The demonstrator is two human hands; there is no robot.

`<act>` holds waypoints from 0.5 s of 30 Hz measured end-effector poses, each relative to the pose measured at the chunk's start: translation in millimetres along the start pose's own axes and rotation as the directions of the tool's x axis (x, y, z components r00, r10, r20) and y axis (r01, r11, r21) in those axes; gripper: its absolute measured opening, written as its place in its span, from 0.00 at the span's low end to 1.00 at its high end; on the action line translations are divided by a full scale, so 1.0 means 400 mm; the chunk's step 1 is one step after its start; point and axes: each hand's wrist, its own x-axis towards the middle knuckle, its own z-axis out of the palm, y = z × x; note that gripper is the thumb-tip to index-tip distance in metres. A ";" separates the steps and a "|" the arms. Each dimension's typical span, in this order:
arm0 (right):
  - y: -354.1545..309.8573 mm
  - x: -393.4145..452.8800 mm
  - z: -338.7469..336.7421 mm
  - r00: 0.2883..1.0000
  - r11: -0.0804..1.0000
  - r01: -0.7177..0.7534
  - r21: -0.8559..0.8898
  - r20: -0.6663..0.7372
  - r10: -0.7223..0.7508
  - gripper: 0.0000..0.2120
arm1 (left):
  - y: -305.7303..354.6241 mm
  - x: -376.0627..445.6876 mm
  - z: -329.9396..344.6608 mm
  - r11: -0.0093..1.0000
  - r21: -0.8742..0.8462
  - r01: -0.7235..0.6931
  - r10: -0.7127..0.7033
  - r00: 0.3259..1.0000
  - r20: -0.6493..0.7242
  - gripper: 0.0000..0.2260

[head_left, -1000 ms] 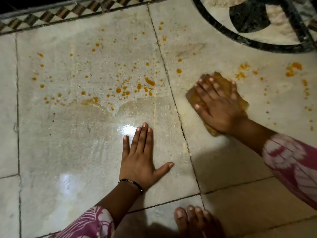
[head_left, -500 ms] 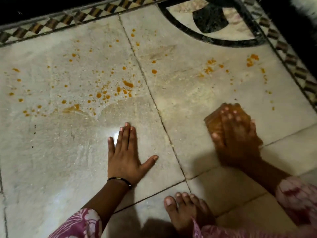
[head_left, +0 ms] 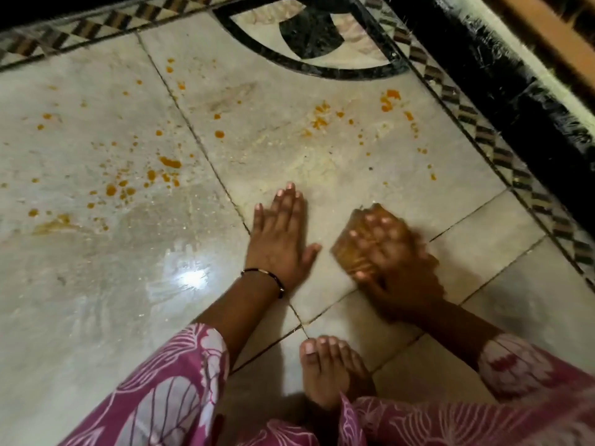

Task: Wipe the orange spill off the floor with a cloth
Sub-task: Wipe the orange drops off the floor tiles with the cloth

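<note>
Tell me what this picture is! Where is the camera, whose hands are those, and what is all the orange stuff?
There is no machine here, just a person crouching on a floor. The camera sits on the person's head and looks down, so you see what they see.

The pale marble tiled floor is speckled with orange spill drops, with more near the patterned border.

The left hand, wearing a thin black bracelet, lies flat on the tile with straight fingers, propping the person up.

The right hand presses down on an orange-stained folded cloth. It looks blurry because it is moving.

At the bottom you can see a bare foot and pink flower-printed sleeves.
</note>
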 end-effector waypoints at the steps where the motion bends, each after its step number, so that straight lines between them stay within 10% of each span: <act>1: 0.042 -0.015 -0.001 0.992 0.992 -0.123 0.025 0.011 0.123 0.31 | -0.022 0.011 0.005 0.999 0.036 -0.004 0.004 1.000 0.006 0.39; 4: 0.157 0.029 -0.012 0.884 0.883 -0.467 0.045 0.006 0.467 0.31 | -0.054 0.005 0.022 0.998 0.053 -0.018 0.018 1.000 -0.005 0.41; 9: 0.183 0.287 -0.073 0.764 0.762 -0.644 0.065 -0.002 0.645 0.32 | -0.044 0.005 0.025 0.999 0.053 -0.012 0.012 1.000 -0.008 0.40; 15: -0.111 0.324 -0.062 0.983 0.985 -0.171 -0.005 -0.069 0.170 0.28 | -0.045 0.005 0.025 1.000 0.026 0.006 -0.005 1.000 -0.025 0.40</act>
